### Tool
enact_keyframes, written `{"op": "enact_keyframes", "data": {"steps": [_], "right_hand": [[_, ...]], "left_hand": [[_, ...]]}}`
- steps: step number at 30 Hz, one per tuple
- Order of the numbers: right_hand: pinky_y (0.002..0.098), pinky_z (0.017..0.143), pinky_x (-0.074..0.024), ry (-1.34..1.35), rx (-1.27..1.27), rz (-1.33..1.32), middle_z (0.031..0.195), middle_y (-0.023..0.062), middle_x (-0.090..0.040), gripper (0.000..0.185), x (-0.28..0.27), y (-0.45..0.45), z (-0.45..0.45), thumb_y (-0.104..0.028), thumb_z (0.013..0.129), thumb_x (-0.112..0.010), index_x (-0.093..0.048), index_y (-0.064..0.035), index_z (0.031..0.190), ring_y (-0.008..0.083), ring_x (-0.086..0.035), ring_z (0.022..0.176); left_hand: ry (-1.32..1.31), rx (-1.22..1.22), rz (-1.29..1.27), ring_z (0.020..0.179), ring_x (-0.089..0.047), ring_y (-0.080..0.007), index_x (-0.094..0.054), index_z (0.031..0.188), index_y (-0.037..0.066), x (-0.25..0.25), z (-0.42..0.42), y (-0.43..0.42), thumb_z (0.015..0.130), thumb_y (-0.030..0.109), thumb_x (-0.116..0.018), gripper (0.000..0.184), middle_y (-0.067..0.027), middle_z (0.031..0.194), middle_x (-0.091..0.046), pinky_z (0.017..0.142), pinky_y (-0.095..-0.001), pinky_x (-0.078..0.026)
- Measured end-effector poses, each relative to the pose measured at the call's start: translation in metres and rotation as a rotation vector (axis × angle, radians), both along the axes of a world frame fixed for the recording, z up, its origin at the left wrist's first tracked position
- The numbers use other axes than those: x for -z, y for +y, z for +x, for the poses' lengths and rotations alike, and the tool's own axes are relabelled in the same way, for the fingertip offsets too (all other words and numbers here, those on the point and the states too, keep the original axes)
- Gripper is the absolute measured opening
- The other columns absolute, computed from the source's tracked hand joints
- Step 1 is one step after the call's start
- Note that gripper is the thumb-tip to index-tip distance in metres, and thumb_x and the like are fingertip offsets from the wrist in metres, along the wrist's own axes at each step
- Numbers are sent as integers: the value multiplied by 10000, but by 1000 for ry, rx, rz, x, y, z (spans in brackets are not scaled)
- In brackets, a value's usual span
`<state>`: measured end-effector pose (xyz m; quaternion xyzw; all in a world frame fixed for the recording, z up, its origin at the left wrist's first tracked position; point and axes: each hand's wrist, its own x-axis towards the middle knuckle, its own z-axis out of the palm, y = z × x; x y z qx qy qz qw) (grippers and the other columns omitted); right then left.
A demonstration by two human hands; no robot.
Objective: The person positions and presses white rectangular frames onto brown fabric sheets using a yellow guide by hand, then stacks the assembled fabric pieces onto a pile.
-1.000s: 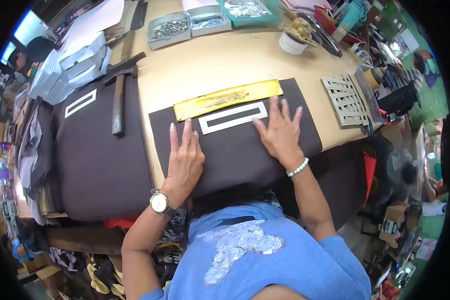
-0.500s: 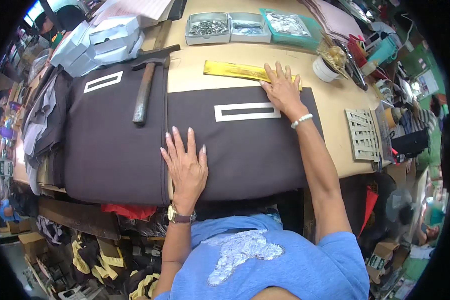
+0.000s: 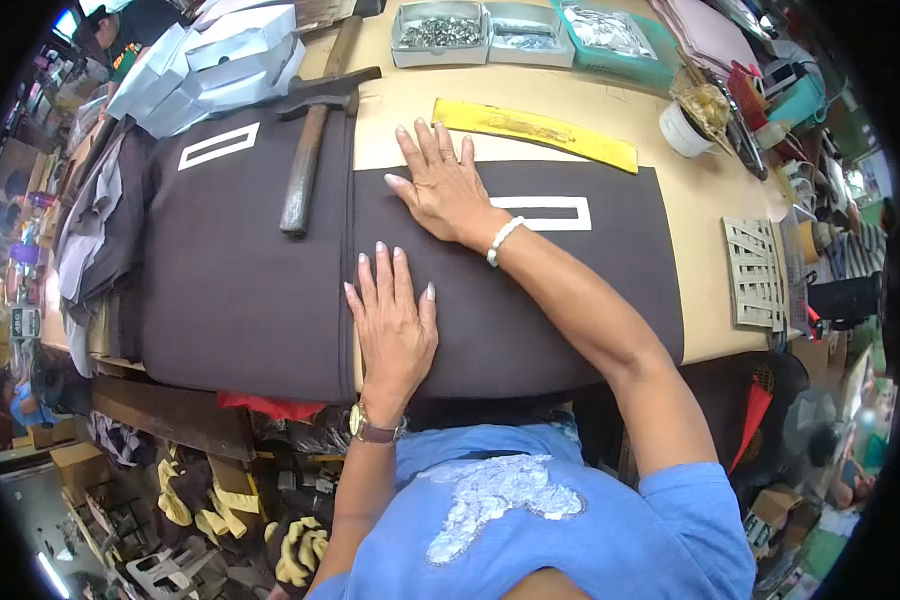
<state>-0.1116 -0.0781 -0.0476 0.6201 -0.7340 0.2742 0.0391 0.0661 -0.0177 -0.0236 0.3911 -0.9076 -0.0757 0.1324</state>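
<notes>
My left hand (image 3: 395, 325) lies flat with fingers spread on the left part of a dark cloth (image 3: 570, 290). Higher up, my right hand (image 3: 444, 188) rests open near the cloth's upper left corner, its forearm crossing over the cloth. A white rectangular frame piece (image 3: 560, 224) lies on the cloth, its left end partly hidden by my right wrist. Along the cloth's top edge a yellow strip (image 3: 540, 131) lies slanted, its right end over the cloth. Neither hand holds anything.
On the left, a hammer (image 3: 305, 170) and another white frame piece (image 3: 219, 147) lie on a second dark cloth (image 3: 240, 280). Boxes of small metal parts (image 3: 440, 33) stand at the back. A white pot (image 3: 682, 130) and a slatted panel (image 3: 753, 272) are at right.
My right hand has moved left, off the yellow strip to the cloth's upper left. My left hand moved from beside the frame piece to the cloth's left side. The yellow strip now slants down rightward.
</notes>
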Motion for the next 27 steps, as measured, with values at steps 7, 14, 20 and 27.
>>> {"op": "enact_keyframes", "data": {"steps": [7, 14, 20, 27], "right_hand": [[620, 1050, -193, 73, 74, -282, 1445, 253, -277, 657, -47, -13, -3, -461, 943, -390, -264, -37, 1427, 443, -241, 1344], [619, 1084, -103, -103, 85, -83, 1502, 228, -193, 656, -19, 9, -23, -442, 946, -402, -218, -84, 1465, 422, -140, 1395], [612, 1094, -85, 85, 260, -217, 1541, 174, -116, 670, -38, 78, -103, -449, 951, -386, -159, -120, 1489, 399, -111, 1411], [562, 1107, -134, -429, 248, -341, 1460, 190, -300, 541, -8, 101, -128, -398, 988, -345, -300, -90, 1430, 345, -249, 1371]], "left_hand": [[33, 5, 12, 1354, -261, -404, -362, 1377, -25, 2, 2, 0, 951, 263, -470, 526, -216, 1447, -325, 1091, -561, -195], [1, -5, 25, 1369, -242, -387, -367, 1378, -18, 1, 1, -1, 951, 272, -464, 525, -205, 1460, -314, 1102, -552, -182], [-18, -15, 31, 1376, -234, -377, -374, 1381, -9, 1, -1, 0, 948, 275, -471, 526, -194, 1466, -313, 1107, -548, -173], [177, -46, 85, 1387, -210, -378, -282, 1430, -3, -6, -2, 1, 947, 230, -487, 574, -227, 1485, -250, 1124, -487, -176]]}}
